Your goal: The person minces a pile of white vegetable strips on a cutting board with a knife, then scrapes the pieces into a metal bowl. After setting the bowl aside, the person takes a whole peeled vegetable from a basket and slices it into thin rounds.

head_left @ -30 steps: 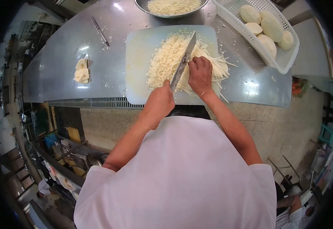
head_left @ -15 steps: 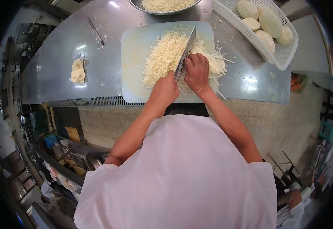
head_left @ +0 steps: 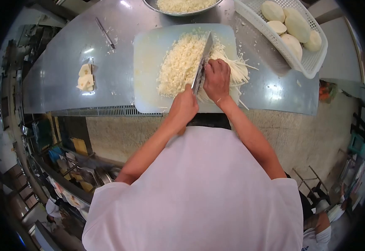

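A pale cutting board (head_left: 147,71) lies on the metal table. My left hand (head_left: 184,105) is wrapped round the handle of a broad knife (head_left: 203,58), whose blade stands on edge between two heaps. Left of the blade is a heap of finely chopped white pieces (head_left: 180,62). To its right, thin white strips (head_left: 239,72) fan out, a few hanging over the board's edge. My right hand (head_left: 217,81) presses down on the strips beside the blade, its fingers curled and closed on them.
A metal bowl (head_left: 151,6) of chopped pieces stands beyond the board. At the right back, a white basket (head_left: 310,62) holds several peeled whitish vegetables (head_left: 297,26). On the left lie a thin dark stick-like tool (head_left: 104,31) and cut slices (head_left: 85,79). Other people are partly visible at both lower edges.
My left hand has come slightly back towards my body with the knife, and the blade's tip is a little lower in view. My right hand stays almost in place on the strips.
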A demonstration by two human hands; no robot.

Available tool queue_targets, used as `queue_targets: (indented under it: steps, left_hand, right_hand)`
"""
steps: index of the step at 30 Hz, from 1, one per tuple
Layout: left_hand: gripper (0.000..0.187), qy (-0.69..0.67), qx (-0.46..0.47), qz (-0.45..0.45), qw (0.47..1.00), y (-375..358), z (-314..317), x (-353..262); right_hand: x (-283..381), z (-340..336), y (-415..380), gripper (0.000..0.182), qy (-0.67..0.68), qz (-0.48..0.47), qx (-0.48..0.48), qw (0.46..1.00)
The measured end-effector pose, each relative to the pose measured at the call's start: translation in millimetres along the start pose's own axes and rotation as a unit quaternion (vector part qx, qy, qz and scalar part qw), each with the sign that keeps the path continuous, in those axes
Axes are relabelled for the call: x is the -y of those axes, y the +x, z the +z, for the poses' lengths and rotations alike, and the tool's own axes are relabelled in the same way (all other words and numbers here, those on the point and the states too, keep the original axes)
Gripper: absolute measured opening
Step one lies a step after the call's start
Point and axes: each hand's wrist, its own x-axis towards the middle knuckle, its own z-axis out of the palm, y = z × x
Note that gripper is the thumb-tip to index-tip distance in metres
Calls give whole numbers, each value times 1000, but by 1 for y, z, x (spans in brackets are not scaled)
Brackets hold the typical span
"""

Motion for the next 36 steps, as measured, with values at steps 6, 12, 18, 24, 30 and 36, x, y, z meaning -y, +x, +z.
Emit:
queue_targets:
  steps: [6, 12, 18, 24, 30, 36]
  left_hand:
    - [12, 26, 3, 34, 999, 3, -32, -16]
    - [16, 40, -1, 32, 999, 19, -30, 1]
    - [19, 72, -57, -2, 996, 23, -22, 46]
    - [20, 46, -79, -8, 996, 7, -53, 38]
    - [24, -8, -39, -79, 996, 2, -81, 37]
    - [29, 87, -125, -11, 988, 8, -51, 102]
  right_hand:
    - [0, 0, 2, 14, 11, 9, 1, 1000]
    - [0, -5, 3, 12, 38, 6, -1, 999]
    - [1, -17, 9, 18, 97, 28, 23, 995]
    - [-4, -28, 38, 20, 119, 11, -17, 993]
    - [-49, -9, 71, 28, 117, 2, 0, 993]
    - [-93, 17, 71, 34, 58, 67, 162, 983]
